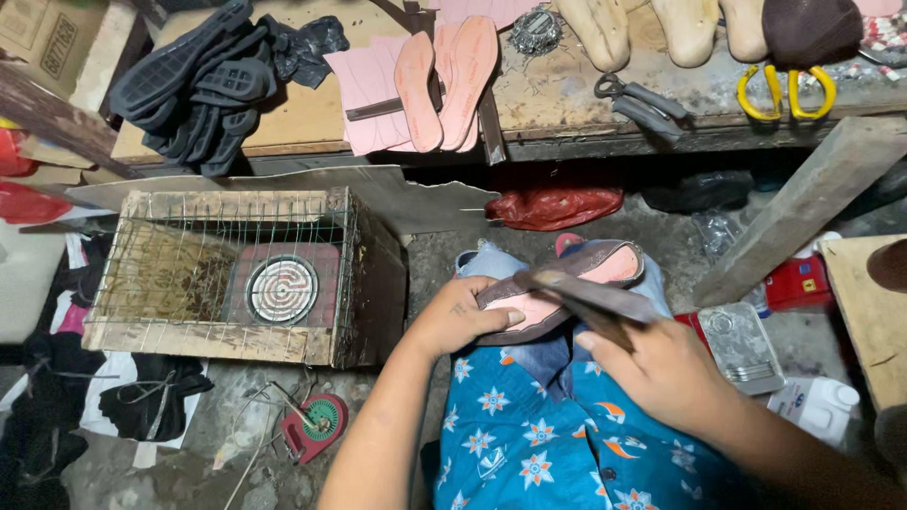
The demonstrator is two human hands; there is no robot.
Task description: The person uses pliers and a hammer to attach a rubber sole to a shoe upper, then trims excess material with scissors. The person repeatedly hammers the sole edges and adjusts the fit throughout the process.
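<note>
Head view: shoe lies roughly crosswise, toe right.

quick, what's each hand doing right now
Left hand: closed on the heel end of the shoe, steadying it on the lap.
Right hand: closed on a flat dark tool laid across the shoe's pink insole.

Wire cage left of shoe; workbench behind both.
</note>
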